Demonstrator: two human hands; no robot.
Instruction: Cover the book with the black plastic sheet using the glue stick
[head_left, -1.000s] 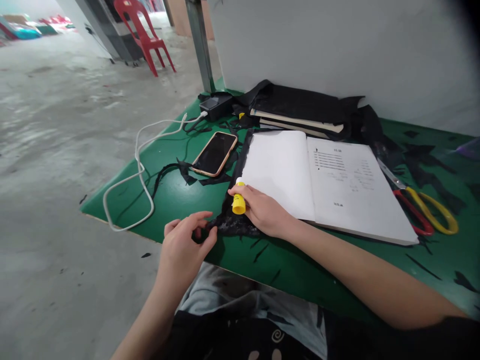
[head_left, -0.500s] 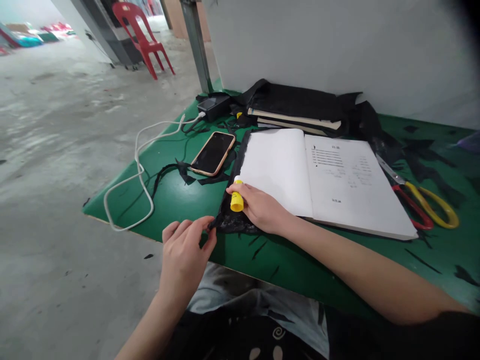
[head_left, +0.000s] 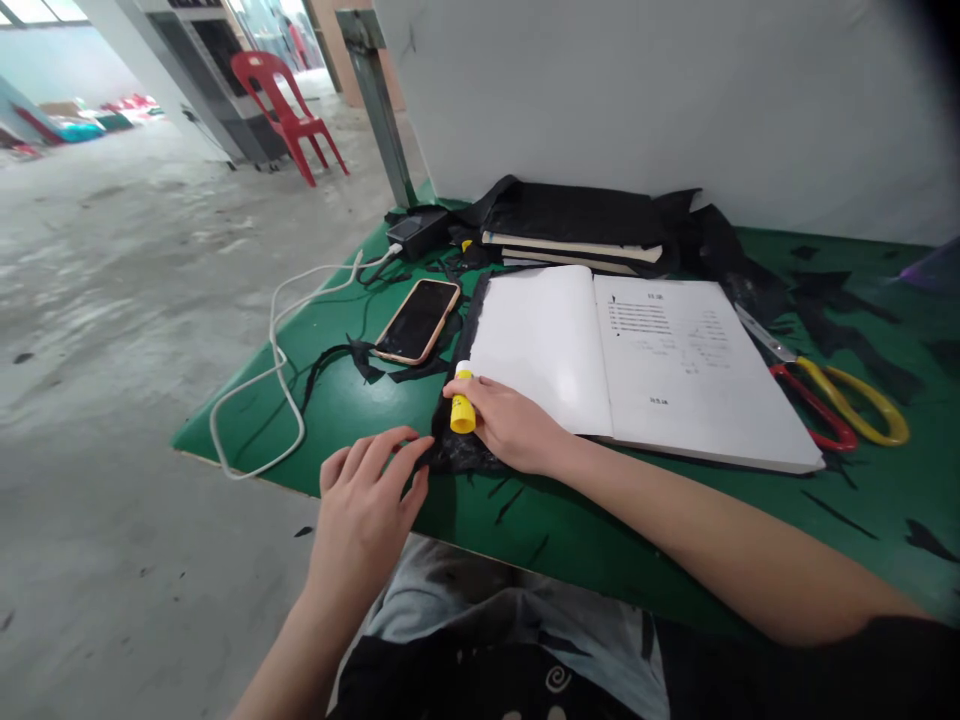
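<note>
A yellow glue stick (head_left: 463,412) with a white end is held in my right hand (head_left: 517,425), which rests at the lower left corner of an open book (head_left: 540,350). Black cloth (head_left: 466,455) borders the book's left and bottom edges and looks smeared near that corner. My left hand (head_left: 367,490) is at the cloth's corner, fingertips touching or just beside it. Its thumb stands apart from the fingers, and I see nothing held there. The book's left page is blank; its right page carries printed lines.
A phone (head_left: 418,320) and a white cable (head_left: 281,375) lie on the green table (head_left: 360,410) at left. Scissors (head_left: 840,400) with red and yellow handles lie right of the book. Black-covered books (head_left: 577,215) and cloth scraps (head_left: 847,320) are behind. A red chair (head_left: 289,115) stands beyond.
My left fingers have loosened from a pinch on the cloth corner, and the thumb has moved away from them. The glue stick stays in my right hand. The view has shifted slightly.
</note>
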